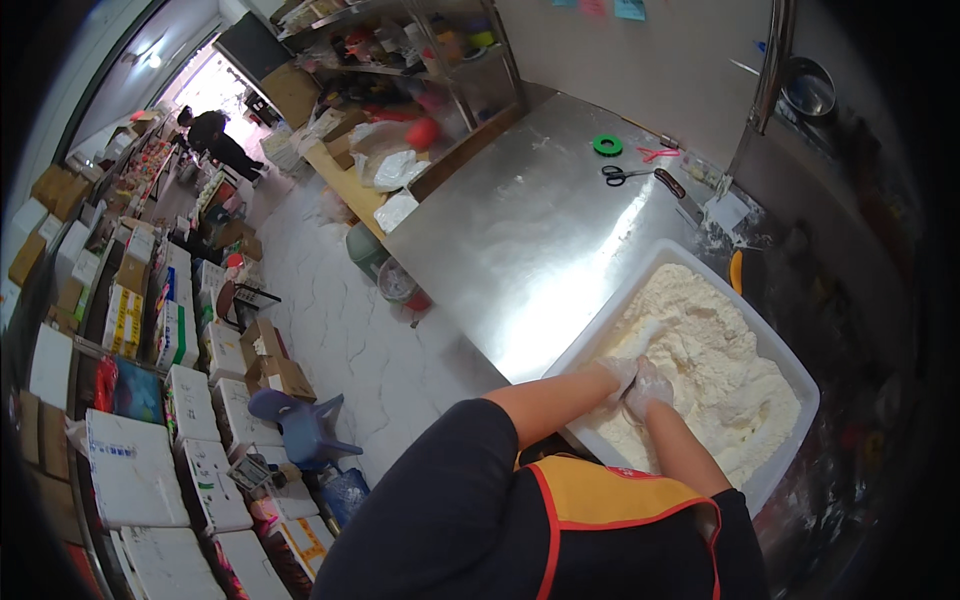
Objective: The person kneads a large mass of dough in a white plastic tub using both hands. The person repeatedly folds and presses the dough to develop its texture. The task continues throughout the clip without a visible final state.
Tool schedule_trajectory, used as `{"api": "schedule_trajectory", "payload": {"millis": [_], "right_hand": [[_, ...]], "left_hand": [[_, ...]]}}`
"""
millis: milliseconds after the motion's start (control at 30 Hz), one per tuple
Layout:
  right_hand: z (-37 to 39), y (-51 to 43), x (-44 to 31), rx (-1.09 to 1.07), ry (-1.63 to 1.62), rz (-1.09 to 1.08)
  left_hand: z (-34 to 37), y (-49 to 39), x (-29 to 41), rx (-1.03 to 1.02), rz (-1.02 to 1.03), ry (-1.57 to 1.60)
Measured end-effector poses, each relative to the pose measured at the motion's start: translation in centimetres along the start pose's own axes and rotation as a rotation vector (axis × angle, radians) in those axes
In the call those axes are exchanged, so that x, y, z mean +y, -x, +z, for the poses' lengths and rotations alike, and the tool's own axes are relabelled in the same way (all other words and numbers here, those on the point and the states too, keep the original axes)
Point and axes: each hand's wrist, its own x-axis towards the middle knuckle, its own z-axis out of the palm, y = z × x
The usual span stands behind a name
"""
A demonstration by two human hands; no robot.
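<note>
A large white plastic tub (pixel 806 390) stands on the steel worktop, tilted in my view and filled with pale, flour-like powder (pixel 697 337). The powder is heaped and clumpy along the far and right sides. My left hand (pixel 618 375) and my right hand (pixel 651 391) meet low over the tub's near left part. Both wear thin clear gloves dusted with powder. The fingers point down and in towards each other, partly hidden, and whether anything is between them is unclear. Just beyond the hands lies a smoother pale patch in the powder.
On the stainless worktop (pixel 480 225) lie green tape (pixel 607 145), black-handled scissors (pixel 616 175), a knife (pixel 670 183) and a pink peeler-like tool (pixel 657 154). A yellow-handled tool (pixel 736 271) is beside the tub. Leftward are a blue plastic chair (pixel 304 427), stacked white boxes (pixel 135 469) and a distant person (pixel 214 139).
</note>
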Motion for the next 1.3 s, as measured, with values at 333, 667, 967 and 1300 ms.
{"api": "schedule_trajectory", "payload": {"millis": [333, 667, 967, 1300], "right_hand": [[3.4, -8.6, 4.8, -0.064, -0.173, 0.085], [5.4, -11.5, 6.1, -0.39, -0.593, 0.336], [3.0, -6.7, 9.4, 0.034, 0.41, -0.493], [0.4, 12.7, 13.2, -0.23, -0.276, 0.164]], "left_hand": [[-0.5, 1.9, 2.3, -0.824, -0.056, -1.269], [6.0, 2.6, -1.6, -1.01, 0.59, -1.601], [1.7, 4.3, 3.5, -0.819, 0.437, -1.405], [5.0, 0.4, -0.9, -0.628, 1.524, -1.192]]}}
